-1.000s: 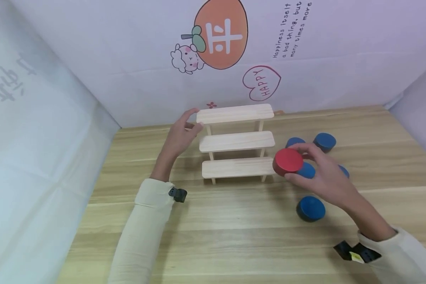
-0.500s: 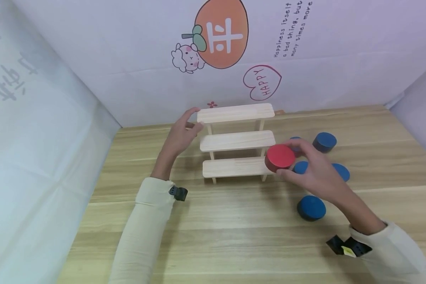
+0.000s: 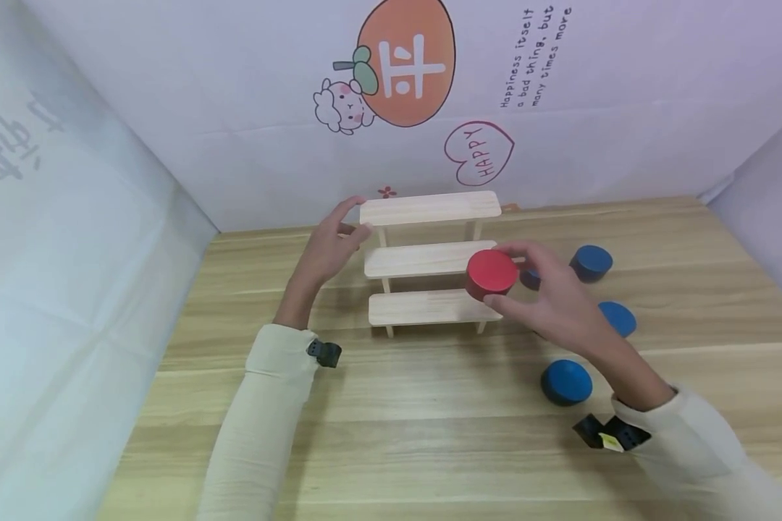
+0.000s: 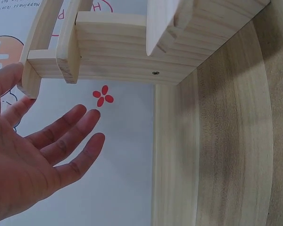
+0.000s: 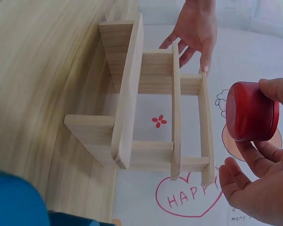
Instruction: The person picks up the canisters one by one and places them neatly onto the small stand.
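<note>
A three-tier wooden display rack (image 3: pixel 430 208) stands against the back cloth. My left hand (image 3: pixel 329 250) pinches the left end of its top board between thumb and index finger; the other fingers extend free below in the left wrist view. With thumb and fingers my right hand (image 3: pixel 557 300) grips a red round tin (image 3: pixel 491 271) by its side. In the head view the tin overlaps the right ends of the middle and bottom boards. From the right wrist, the tin (image 5: pixel 249 113) shows in the air, a gap apart from the top board.
Several blue round tins stand on the wood-grain table at the right, one near the front (image 3: pixel 566 382), another farther back (image 3: pixel 591 263). One blue tin (image 3: pixel 531 279) is partly hidden behind my right hand. White printed cloth (image 3: pixel 267 159) walls the back and sides.
My right hand has carried the red tin leftward and a little farther back, from beside the rack to over its right end. The left hand keeps its place on the top board.
</note>
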